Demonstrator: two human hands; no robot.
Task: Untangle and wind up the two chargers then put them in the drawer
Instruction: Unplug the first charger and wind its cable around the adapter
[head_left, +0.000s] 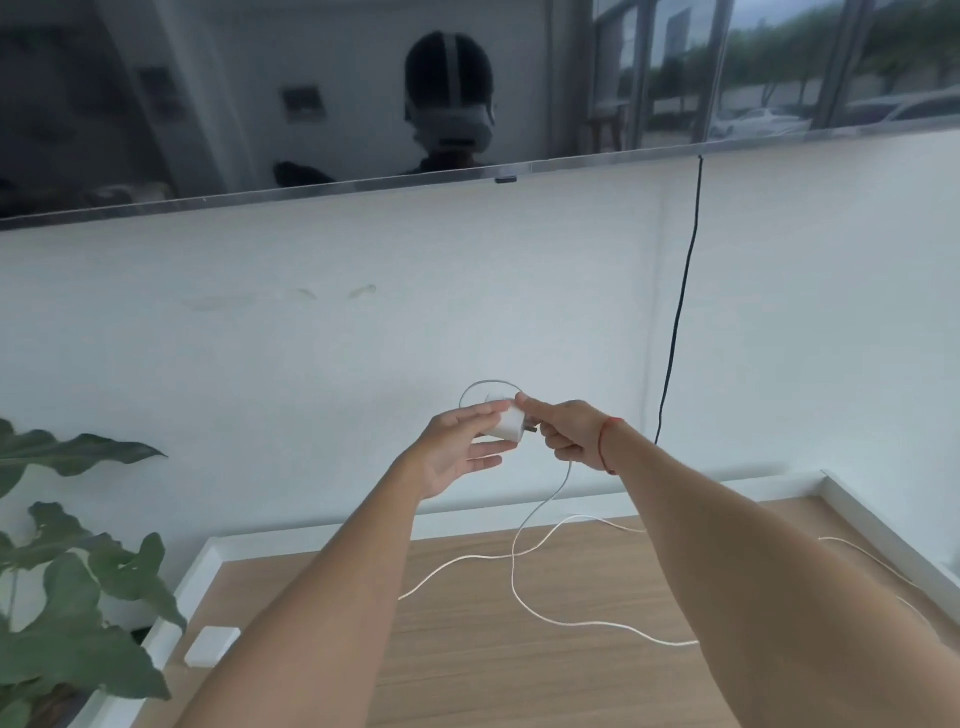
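Note:
My left hand (457, 447) holds a white charger block (506, 427) up in front of the wall, fingers around it. My right hand (566, 428) pinches the white cable beside the block, its forefinger lying along the block's top edge. A small loop of the cable (483, 385) arcs above the block. From my right hand the cable (524, 525) hangs down and trails in loose curves over the wooden top (467, 649). A second white cable (457, 564) crosses it on the wood. A white block (212, 646) lies at the top's left edge. No drawer shows.
A leafy green plant (67, 613) stands at the left. A black cord (678, 312) hangs down the white wall from a dark screen (260, 104) mounted above. A raised white rim (883, 535) borders the wooden top on the right and back.

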